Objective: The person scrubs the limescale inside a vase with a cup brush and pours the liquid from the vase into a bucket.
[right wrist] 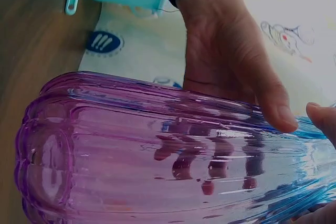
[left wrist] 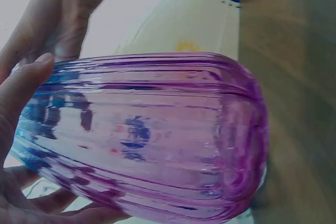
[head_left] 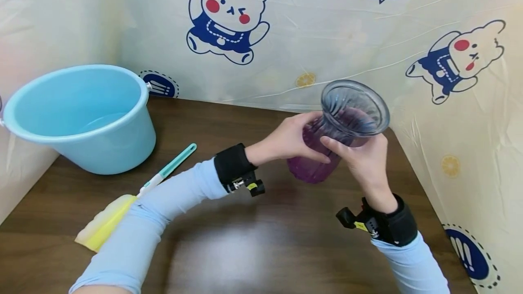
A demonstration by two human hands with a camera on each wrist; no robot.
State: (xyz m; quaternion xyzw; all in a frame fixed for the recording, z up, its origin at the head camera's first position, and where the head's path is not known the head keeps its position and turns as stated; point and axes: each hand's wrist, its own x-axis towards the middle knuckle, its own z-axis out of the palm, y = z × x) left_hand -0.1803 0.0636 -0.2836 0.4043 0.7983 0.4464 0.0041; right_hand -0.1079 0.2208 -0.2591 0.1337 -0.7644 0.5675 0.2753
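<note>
A ribbed glass vase [head_left: 314, 157], purple at the body and blue-grey toward its flared mouth, is held between both hands. It tilts, with the mouth up and to the right in the head view. My left hand [head_left: 286, 139] grips its left side, thumb across the front and fingers behind the glass. Near the neck on the right side, my right hand [head_left: 367, 160] holds it with the thumb on the front. Through the clear wall of the vase [right wrist: 121, 140] in the right wrist view, the left hand's fingertips show. The vase [left wrist: 157, 129] appears sideways in the left wrist view.
A light blue bucket [head_left: 143, 144] stands at the back left of the brown wooden table [head_left: 229, 248]. In front of it lies a sponge brush with a teal and white handle [head_left: 175, 162] and yellow-white head [head_left: 110, 221], partly behind the left sleeve. A printed sheet [head_left: 294, 35] hangs behind.
</note>
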